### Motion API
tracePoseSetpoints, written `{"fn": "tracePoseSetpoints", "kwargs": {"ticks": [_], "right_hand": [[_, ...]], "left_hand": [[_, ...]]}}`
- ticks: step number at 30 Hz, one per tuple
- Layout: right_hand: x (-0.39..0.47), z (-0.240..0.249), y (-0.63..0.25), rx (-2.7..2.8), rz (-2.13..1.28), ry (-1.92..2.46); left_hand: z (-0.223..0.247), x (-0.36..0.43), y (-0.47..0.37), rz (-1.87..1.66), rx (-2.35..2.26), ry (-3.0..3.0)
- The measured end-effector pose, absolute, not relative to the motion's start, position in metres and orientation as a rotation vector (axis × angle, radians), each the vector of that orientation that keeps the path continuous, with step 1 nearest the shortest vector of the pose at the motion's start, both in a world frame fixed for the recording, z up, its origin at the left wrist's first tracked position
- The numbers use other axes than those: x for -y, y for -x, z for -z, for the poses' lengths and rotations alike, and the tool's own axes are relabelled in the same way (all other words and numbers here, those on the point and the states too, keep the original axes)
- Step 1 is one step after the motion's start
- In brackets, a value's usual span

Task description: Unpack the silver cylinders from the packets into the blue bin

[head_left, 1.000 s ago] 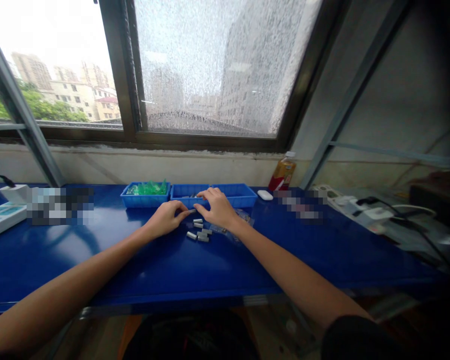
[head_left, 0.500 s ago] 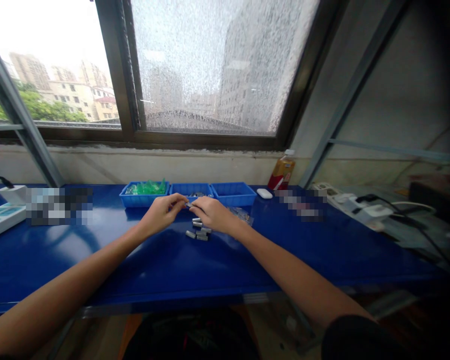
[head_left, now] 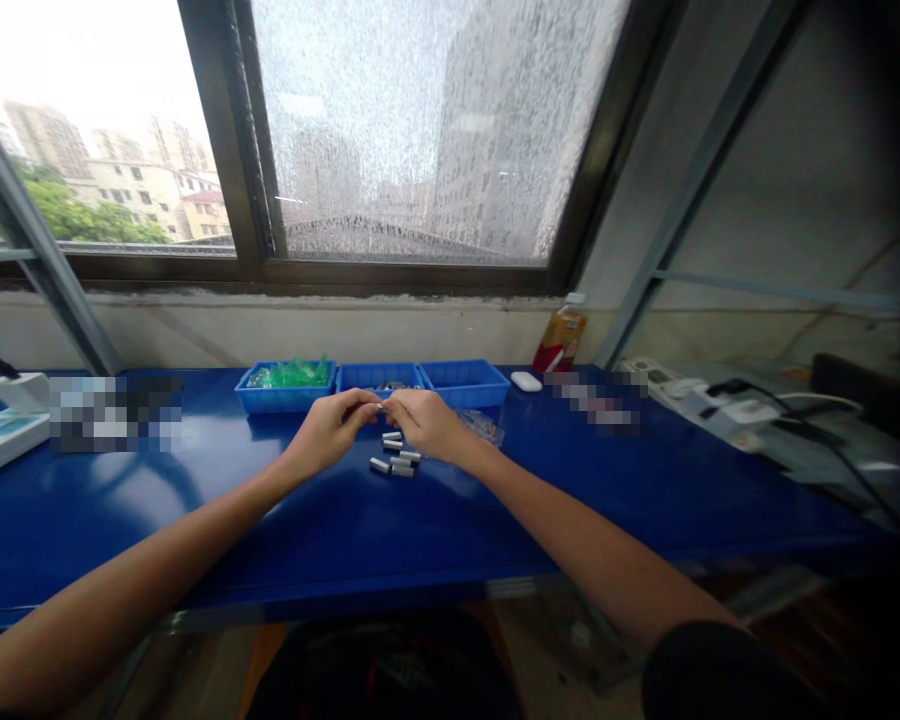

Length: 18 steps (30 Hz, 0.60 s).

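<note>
My left hand point(head_left: 336, 425) and my right hand point(head_left: 424, 422) meet above the middle of the desk, fingertips pinched together. Between them shows a small silvery metal piece point(head_left: 380, 407), mostly covered by the fingers; its full shape is hidden. Just below the hands, several short silver metal cylinders point(head_left: 401, 462) lie loosely grouped on the blue desk point(head_left: 330, 530). Beside my right wrist rests a clear plastic bag point(head_left: 484, 428) with small contents I cannot make out. Behind the hands, the middle blue bin point(head_left: 379, 372) holds small metallic parts.
The left blue bin point(head_left: 285, 400) contains green and clear plastic, and another blue bin point(head_left: 465, 385) stands at right. Further right are a white case point(head_left: 526, 381) and a drink bottle point(head_left: 561, 338). Power strips point(head_left: 4, 425) with plugs lie at both sides, below the window.
My fingertips have drawn closer together around the small metal piece, covering more of it. The view has shifted slightly; the cylinders lie as before.
</note>
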State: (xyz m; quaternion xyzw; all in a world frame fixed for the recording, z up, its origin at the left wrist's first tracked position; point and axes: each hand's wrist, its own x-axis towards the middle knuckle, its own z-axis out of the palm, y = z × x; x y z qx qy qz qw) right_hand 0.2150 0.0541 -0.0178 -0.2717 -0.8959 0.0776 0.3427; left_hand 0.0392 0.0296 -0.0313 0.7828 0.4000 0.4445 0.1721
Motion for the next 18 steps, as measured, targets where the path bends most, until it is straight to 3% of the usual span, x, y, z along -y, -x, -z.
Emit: {"fn": "tracePoseSetpoints", "kwargs": {"ticks": [6,13,18], "right_hand": [[-0.054,0.017,-0.219,2.233,-0.276,0.730],[-0.051,0.015,-0.220,2.393,0.040,0.706],[-0.073,0.018,-0.231,2.251,0.185,0.923]], "left_hand": [[0.031,-0.031,-0.039,-1.226,-1.252,-2.163],[0.041,-0.040,-0.039,-1.089,-1.249,-2.081],[0.047,-0.042,-0.036,-0.865,-1.149,-2.530]]}}
